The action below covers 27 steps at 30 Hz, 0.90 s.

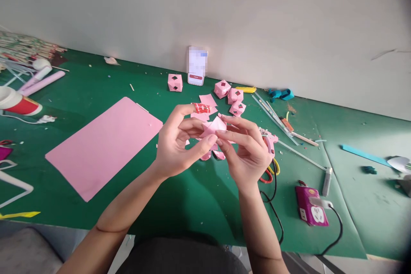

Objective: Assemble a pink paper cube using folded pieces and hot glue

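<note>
Both my hands meet above the green table point(199, 197), pinching a small folded pink paper piece point(214, 126) between them. My left hand point(180, 141) grips its left side; the index finger wears a red patterned bandage point(201, 108). My right hand point(245, 147) closes on its right side with thumb and fingers. Beneath the hands lie more small pink paper pieces point(212, 154). Behind them sit several finished pink paper cubes with dark diamond holes point(175, 82) point(231, 96) and loose pink squares point(208, 100).
A large pink sheet point(102, 147) lies at left. A phone point(196, 66) leans on the wall. A pink glue gun point(269, 139), scissors, glue sticks point(272, 115) and a magenta power strip point(311, 205) lie at right. Tape rolls and clutter sit at far left.
</note>
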Motion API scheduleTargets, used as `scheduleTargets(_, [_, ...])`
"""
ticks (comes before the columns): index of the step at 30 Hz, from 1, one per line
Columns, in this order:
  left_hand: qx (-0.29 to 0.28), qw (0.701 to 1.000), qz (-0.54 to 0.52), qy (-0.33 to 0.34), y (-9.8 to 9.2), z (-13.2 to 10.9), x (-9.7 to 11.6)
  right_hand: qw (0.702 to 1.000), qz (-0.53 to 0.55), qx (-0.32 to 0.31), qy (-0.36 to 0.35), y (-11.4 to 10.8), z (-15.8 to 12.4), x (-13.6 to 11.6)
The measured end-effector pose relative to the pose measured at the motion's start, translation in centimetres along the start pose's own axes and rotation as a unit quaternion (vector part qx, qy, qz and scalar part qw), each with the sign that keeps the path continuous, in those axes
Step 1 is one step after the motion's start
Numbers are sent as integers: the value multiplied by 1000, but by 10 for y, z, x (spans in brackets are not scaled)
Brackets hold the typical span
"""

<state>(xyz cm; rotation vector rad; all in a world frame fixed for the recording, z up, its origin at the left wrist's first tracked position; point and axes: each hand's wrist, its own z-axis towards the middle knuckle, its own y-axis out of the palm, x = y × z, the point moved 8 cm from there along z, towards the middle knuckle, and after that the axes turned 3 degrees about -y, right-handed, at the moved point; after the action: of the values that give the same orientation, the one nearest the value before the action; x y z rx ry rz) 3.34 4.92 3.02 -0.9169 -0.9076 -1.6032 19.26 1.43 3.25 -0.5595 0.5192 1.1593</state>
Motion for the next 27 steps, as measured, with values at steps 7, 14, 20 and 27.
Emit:
scheduleTargets(7, [-44, 975, -128, -174, 5, 0, -30, 998, -60, -25, -19, 1, 2, -2])
scheduleTargets(14, [-26, 950, -191, -244, 5, 5, -41, 996, -6, -62, 65, 7, 1, 13])
scheduleTargets(20, [-22, 934, -248, -255, 1, 11, -44, 963, 158, -76, 207, 13, -6, 32])
scheduleTargets(27, [13, 915, -280, -288, 1, 7, -58, 924, 191, -36, 328, 17, -16, 52])
